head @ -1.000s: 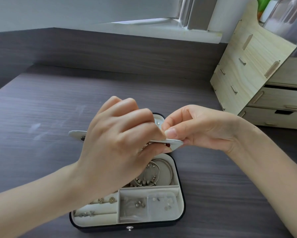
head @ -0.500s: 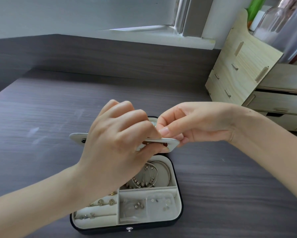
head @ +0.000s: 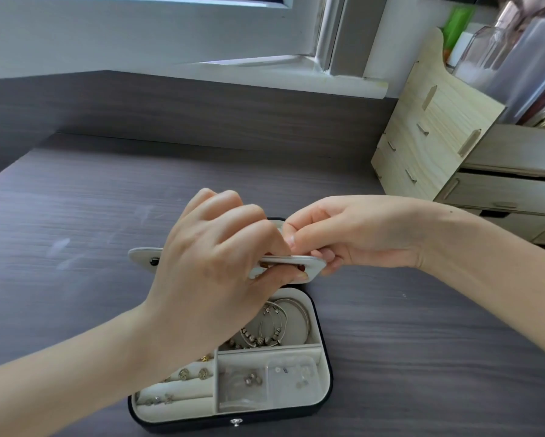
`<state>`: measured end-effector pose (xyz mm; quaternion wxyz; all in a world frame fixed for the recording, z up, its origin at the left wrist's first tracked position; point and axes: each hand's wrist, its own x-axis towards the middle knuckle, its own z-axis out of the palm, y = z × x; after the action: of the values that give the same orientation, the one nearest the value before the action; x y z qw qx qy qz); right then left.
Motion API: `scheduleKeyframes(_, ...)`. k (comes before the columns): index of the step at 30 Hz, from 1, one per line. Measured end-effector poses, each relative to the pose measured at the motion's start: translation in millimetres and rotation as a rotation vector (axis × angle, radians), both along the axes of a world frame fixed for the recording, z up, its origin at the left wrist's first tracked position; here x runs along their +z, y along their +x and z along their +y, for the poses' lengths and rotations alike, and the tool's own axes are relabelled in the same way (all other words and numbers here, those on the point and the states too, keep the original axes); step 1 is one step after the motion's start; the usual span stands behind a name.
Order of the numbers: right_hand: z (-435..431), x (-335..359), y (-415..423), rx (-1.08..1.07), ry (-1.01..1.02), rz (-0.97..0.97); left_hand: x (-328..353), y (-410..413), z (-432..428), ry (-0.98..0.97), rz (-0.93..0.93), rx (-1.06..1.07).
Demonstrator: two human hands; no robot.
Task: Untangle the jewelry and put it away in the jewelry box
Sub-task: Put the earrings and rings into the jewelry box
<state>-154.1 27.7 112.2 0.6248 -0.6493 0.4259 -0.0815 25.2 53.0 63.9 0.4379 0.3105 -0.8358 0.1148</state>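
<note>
Well, the left hand [head: 214, 272] and right hand [head: 359, 234] both pinch the flat cream flap [head: 142, 258] over the open black jewelry box [head: 326, 357].

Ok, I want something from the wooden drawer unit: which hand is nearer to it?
Right. The right hand lies left of the wooden drawer unit and nearer the camera; the left hand is farther left still, above the jewelry box.
</note>
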Motion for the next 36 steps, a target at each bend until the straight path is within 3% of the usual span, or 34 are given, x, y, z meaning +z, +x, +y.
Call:
scheduleKeyframes(20, 3.1, 0.2, 2.5, -0.011, -0.076, 0.037, 2.6, -2.3, -0.6, 0.021, 0.006, 0.007)
scheduleKeyframes(28, -3.1, 1.0, 1.1, 0.005, -0.011, -0.013, 3.7, -2.0, -1.7, 0.021, 0.009, 0.010)
scheduleKeyframes(36, -2.3, 2.6, 3.8, 0.037, -0.164, 0.074, 3.9, -1.9, -1.2, 0.021, -0.005, -0.006)
